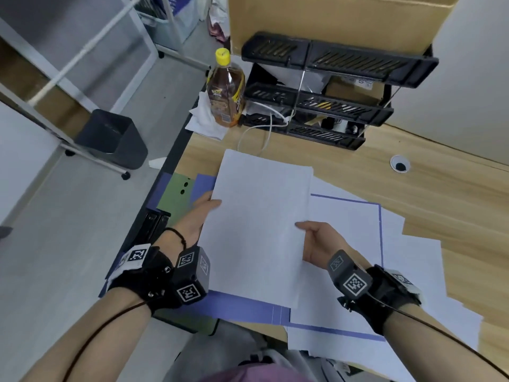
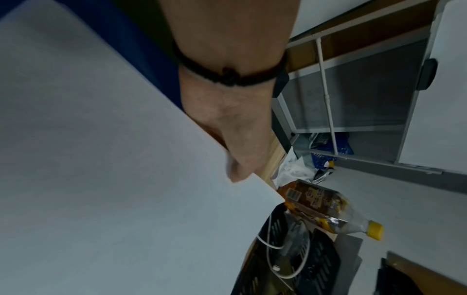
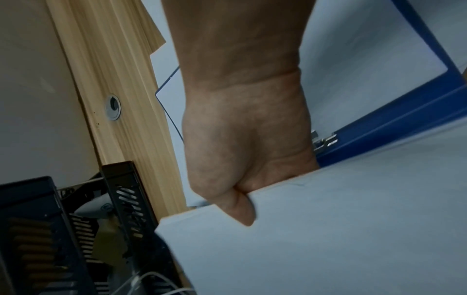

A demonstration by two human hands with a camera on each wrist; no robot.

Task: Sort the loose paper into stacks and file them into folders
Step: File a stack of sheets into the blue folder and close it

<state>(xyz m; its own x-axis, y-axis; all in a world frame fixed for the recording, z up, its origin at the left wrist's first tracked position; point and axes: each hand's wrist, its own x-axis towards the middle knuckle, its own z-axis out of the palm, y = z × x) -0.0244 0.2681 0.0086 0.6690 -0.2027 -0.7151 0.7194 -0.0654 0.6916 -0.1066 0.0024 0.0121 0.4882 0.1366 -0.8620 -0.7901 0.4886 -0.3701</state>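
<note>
A white paper stack point(image 1: 259, 224) is held up over the desk between both hands. My left hand point(image 1: 202, 213) pinches its left edge, thumb on top point(image 2: 237, 171), the other fingers hidden underneath. My right hand point(image 1: 314, 238) pinches the right edge, thumb on the top sheet point(image 3: 240, 209). Below the stack lies an open blue folder point(image 1: 380, 216) with white sheets inside and a metal clip point(image 3: 324, 139) at its spine. More loose sheets point(image 1: 418, 260) spread out to the right of it. A green folder point(image 1: 176, 194) lies at the desk's left edge.
A black tiered file tray point(image 1: 330, 89) stands at the back of the wooden desk point(image 1: 358, 166), with a white cable point(image 1: 264, 125) trailing out. A tea bottle point(image 1: 225, 89) stands on white tissue at the back left. A dark bin point(image 1: 113, 139) sits on the floor.
</note>
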